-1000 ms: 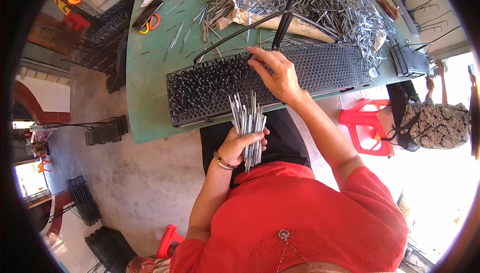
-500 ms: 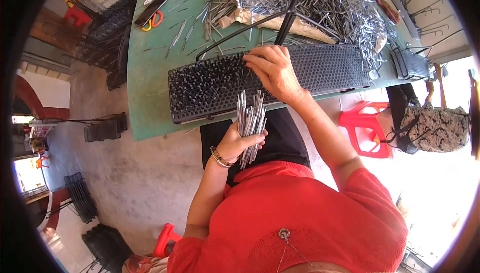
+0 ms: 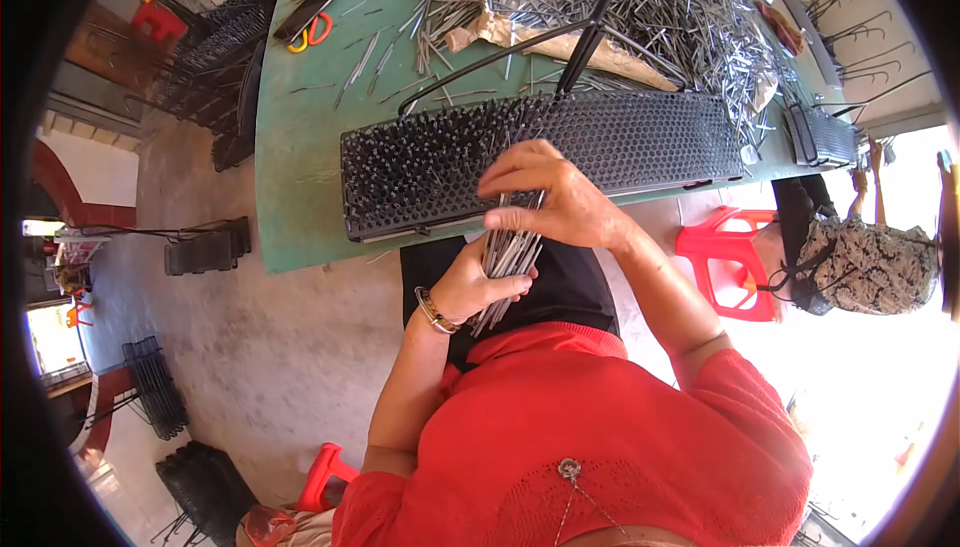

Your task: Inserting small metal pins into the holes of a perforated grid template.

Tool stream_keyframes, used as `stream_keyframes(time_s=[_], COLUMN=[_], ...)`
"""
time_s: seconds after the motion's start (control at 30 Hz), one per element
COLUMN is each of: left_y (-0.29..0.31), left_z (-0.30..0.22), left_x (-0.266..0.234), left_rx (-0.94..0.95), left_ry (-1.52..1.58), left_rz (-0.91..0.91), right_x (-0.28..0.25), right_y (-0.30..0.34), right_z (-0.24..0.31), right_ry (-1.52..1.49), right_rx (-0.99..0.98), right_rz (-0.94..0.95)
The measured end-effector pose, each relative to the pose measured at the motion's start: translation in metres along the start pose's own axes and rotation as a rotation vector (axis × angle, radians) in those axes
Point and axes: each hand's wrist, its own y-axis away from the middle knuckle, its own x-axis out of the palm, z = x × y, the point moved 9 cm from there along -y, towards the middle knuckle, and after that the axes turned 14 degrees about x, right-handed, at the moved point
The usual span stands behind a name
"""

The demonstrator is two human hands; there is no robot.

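Note:
My left hand (image 3: pixel 468 285) is wrapped round a bundle of thin grey metal rods (image 3: pixel 510 255), in front of my waist. Over the bundle's upper ends is my right hand (image 3: pixel 568 203), its thumb and fingers spread apart with rod tips between them; no rod is clearly gripped there. Just beyond both hands, a long black perforated rack (image 3: pixel 650 142) lies along the table's near edge. Many rods stand in the holes of its left part, while the holes to the right look unfilled.
A large heap of loose rods (image 3: pixel 660 17) lies on brown paper on the green table (image 3: pixel 300 177). Black metal legs (image 3: pixel 585 52) rise behind the rack. Scissors (image 3: pixel 318 31) lie far left. A red stool (image 3: pixel 725 262) and a person in a patterned garment (image 3: pixel 870 262) are at right.
My right hand has come back from the rack to the upper ends of the bundle, and its fingers have spread. The bundle in my left hand is tilted more to the right.

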Motion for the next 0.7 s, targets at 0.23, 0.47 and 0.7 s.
stream_keyframes(time_s=[0.23,0.47,0.7], left_y=[-0.001,0.003,0.012], left_z=[0.022,0.030,0.026], left_x=[-0.003,-0.004,-0.011], left_rx=[-0.077,-0.085,-0.065], left_ry=[0.055,0.209,0.237], left_rz=[0.018,-0.065,-0.028], right_x=[-0.008,-0.034,-0.029], right_y=[0.004,-0.016,-0.020], right_z=[-0.048,-0.012,-0.008], right_ry=[-0.531,0.058,0.042], right_rx=[0.457,0.098,0.053], right_rz=[0.001,-0.373,-0.417])
